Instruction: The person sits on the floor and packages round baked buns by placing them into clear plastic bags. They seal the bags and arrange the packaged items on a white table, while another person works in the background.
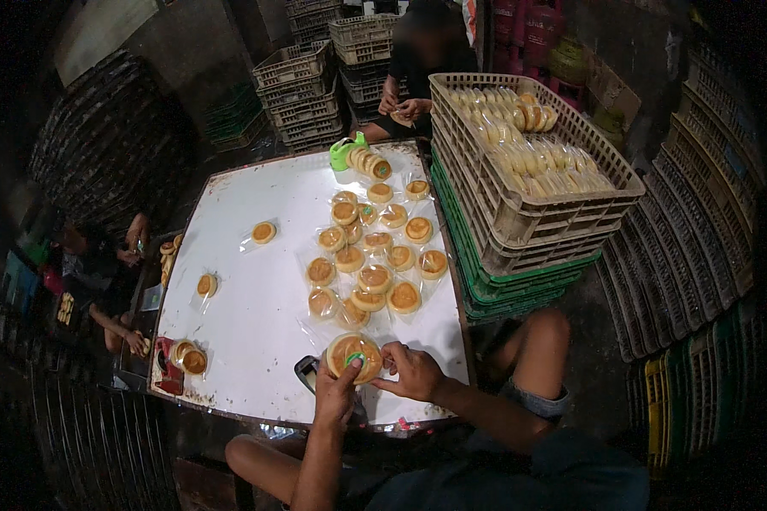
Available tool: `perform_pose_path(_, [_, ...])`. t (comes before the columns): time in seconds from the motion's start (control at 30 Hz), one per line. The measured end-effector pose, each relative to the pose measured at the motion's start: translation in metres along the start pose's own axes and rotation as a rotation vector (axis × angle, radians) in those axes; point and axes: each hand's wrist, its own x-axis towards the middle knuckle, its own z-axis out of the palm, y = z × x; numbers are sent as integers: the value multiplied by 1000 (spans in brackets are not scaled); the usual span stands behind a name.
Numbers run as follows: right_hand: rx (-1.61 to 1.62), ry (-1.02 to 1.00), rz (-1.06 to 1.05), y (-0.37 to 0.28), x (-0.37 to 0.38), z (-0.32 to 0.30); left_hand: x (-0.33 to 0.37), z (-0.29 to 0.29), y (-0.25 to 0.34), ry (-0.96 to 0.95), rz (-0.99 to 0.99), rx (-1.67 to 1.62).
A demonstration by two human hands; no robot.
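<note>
My left hand (336,393) grips a round golden-brown bun (349,347) in a clear plastic bag, its thumb lying on a small green label (354,359). My right hand (413,373) is closed at the bun's right side, its fingertips pinching what looks like the bag's edge. Partly hidden behind my left hand, a dark device (307,370) rests on the white table (247,332). Just beyond the held bun, several bagged buns (375,278) lie clustered, some overlapping.
Right of the table, a tall crate (537,209) of bagged buns tops green crates (519,285). A green tape dispenser (347,152) stands by a row of buns at the far edge; a red one (169,375) sits at left. Co-workers' hands (410,108) show at the far side and left.
</note>
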Motion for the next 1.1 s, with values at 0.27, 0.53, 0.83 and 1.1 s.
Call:
perform_pose_path(0.27, [82, -112, -19, -20, 16, -12, -3, -4, 24, 6, 6, 152])
perform_pose_path(0.53, [437, 17, 254, 3, 30, -20, -13, 5, 10, -268, -91, 556])
perform_pose_path(0.83, [492, -172, 64, -18, 26, -49, -13, -15, 19, -266, -392, -82])
perform_pose_path(1.1, [1181, 43, 107, 9, 26, -22, -15, 3, 20, -372, -266, 517])
